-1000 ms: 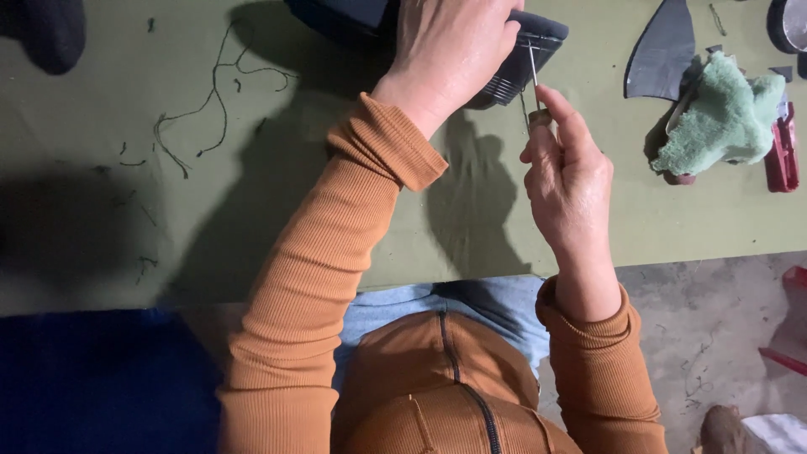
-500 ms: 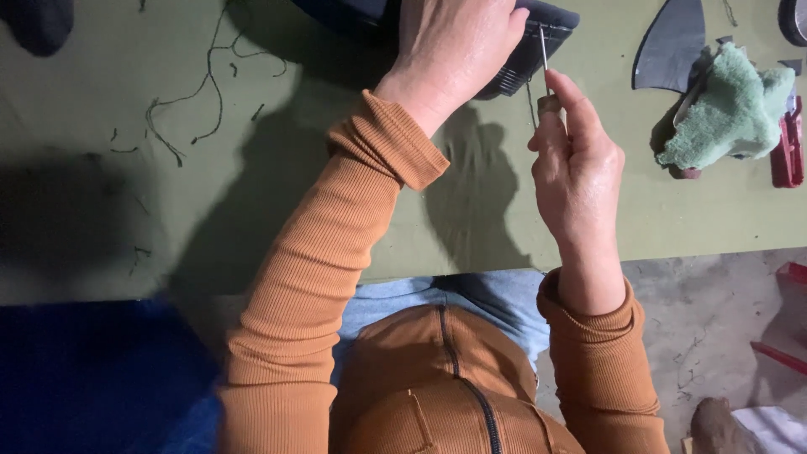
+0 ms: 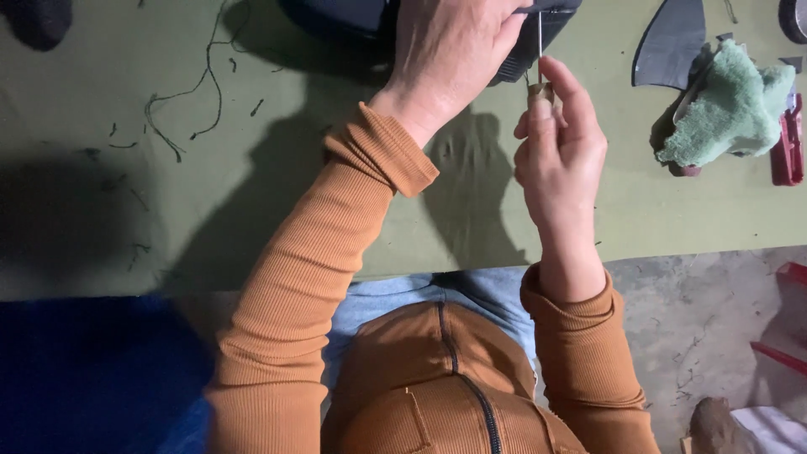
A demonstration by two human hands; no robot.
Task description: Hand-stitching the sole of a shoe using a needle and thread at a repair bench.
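My left hand [image 3: 450, 55] reaches across the green table [image 3: 252, 210] and clamps down on a dark shoe-like piece [image 3: 546, 34] at the top edge of the view. My right hand [image 3: 559, 139] pinches a thin metal awl or needle [image 3: 540, 42] upright, its tip against the dark piece beside my left fingers. Both arms wear rust-orange ribbed sleeves.
A crumpled green cloth [image 3: 727, 109] lies at the right, with a dark cut leather piece [image 3: 672, 42] behind it and a red tool [image 3: 788, 143] beside it. Loose dark thread scraps [image 3: 181, 109] lie at the left. A blue fabric [image 3: 84, 378] sits below the table edge.
The view has drifted, so the dark piece and hands sit higher and further right. My right hand has lifted slightly with the needle toward the dark piece.
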